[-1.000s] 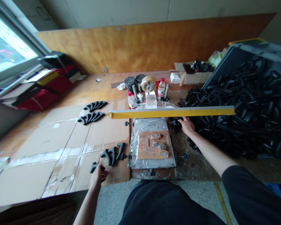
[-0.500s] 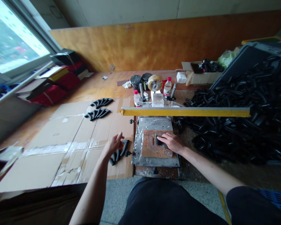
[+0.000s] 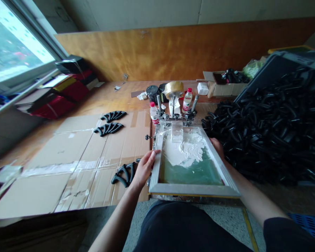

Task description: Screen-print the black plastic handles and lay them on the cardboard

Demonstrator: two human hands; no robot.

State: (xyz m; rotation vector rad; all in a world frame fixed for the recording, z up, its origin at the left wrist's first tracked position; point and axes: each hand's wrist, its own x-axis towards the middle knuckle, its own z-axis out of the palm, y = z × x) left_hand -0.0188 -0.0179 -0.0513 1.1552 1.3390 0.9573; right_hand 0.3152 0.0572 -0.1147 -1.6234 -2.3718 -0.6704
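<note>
A screen printing frame (image 3: 194, 190) with pale metal rails lies lowered over the printing base in front of me. White ink (image 3: 182, 155) is spread over the upper part of its green mesh (image 3: 191, 175). My left hand (image 3: 146, 163) is closed on the left rail, thumb on top. At the right rail my right hand (image 3: 217, 147) grips the edge, its fingers partly hidden by the frame. A squeegee block (image 3: 176, 131) rests at the far end of the mesh, under the clamps (image 3: 175, 118). The base plate and the small black part are covered.
Black curved parts lie in rows (image 3: 109, 128) and in a near group (image 3: 124, 174) on the flattened cardboard (image 3: 47, 189) at left. A large heap of black parts (image 3: 273, 140) fills the right side. Bottles (image 3: 187, 100), a tape roll (image 3: 174, 90) and a black tub (image 3: 152, 93) stand behind.
The frame has swung down from its raised position over the base. My right hand has left the black part for the right rail; my left hand has moved from the cardboard to the left rail.
</note>
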